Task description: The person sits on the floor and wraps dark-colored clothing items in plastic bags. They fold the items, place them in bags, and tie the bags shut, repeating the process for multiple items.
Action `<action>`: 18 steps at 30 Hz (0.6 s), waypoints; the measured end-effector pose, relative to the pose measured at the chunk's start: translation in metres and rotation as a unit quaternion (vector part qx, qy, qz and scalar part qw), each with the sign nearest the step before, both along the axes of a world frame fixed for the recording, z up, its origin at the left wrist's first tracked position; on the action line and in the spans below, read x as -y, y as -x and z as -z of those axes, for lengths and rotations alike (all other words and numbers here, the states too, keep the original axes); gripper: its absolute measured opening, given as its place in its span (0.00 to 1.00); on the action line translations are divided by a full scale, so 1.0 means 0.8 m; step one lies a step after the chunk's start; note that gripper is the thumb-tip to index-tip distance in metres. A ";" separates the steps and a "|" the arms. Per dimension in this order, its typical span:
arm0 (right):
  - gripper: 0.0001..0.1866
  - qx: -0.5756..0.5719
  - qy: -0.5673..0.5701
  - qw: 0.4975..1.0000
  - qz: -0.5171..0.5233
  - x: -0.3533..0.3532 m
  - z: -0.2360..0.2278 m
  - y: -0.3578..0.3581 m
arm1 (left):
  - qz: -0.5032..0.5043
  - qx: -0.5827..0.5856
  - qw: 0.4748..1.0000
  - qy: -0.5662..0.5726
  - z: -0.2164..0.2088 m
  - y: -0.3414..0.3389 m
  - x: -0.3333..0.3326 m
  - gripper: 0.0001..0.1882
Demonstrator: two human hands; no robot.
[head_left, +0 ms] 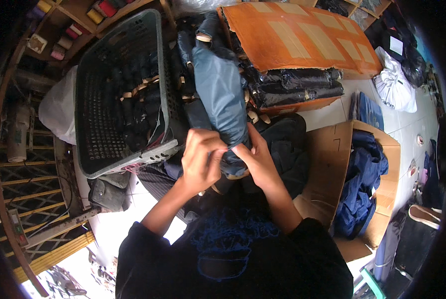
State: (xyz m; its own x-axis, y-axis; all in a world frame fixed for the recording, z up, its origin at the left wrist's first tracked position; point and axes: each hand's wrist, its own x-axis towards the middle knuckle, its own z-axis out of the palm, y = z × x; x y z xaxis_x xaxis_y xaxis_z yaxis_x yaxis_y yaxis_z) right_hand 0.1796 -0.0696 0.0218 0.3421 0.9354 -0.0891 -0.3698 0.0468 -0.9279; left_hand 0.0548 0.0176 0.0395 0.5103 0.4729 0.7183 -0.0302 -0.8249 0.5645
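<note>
Bundle (218, 87): long blue-grey cloth, looks like a folded umbrella; I have it mid-view, slanting from the dark pile (184, 46) down toward the black shirt (278, 264).
Left hand (199, 157): thumb and forefinger pinching cloth at the near end, other fingers curled.
Right hand (258, 157): grasping the same end, thumb on top, fingers partly hidden round the side; the thumbs nearly meet.
Surface: pile of similar dark things under and around the far end, pale wood ends (203, 38) poking out; dark cloth (284, 144) heaped right of the hands. Can't tell what carries the pile.
Floor (323, 118): pale tiles, blown out to white lower left on my feed.
Basket (166, 74): dark plastic, perforated, left of the pile, more dark pieces inside; grey pouch (108, 192) just below it.
Orange box (302, 37): cardboard, tan tape strips, at the far side; black plastic packs (305, 83) show under its flap.
Brown carton (325, 169): open, to the right, navy cloth (360, 187) inside.
Room: shelf (81, 16) with thread spools (106, 8) upper left, metal lattice (33, 181) at left, white sack (396, 89) upper right.
</note>
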 end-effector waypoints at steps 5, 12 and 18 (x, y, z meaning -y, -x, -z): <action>0.39 -0.171 -0.044 0.978 -0.110 0.009 0.015 -0.008 | -0.035 0.024 0.996 0.077 0.001 0.001 0.007 0.10; 0.24 -0.196 0.073 0.978 0.018 0.015 0.028 0.025 | -0.070 -0.014 0.997 0.024 0.010 -0.006 0.015 0.08; 0.17 -0.111 0.057 0.991 0.045 0.014 0.011 0.022 | -0.038 -0.025 0.999 0.009 0.011 0.012 0.016 0.07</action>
State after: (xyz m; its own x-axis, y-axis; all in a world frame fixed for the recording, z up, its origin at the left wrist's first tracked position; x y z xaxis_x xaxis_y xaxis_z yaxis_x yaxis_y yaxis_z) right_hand 0.1617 -0.0806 0.0130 0.3841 0.8814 -0.2751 -0.5649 -0.0113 -0.8251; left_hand 0.0453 0.0045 0.0308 0.5077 0.5239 0.6839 0.0611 -0.8137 0.5781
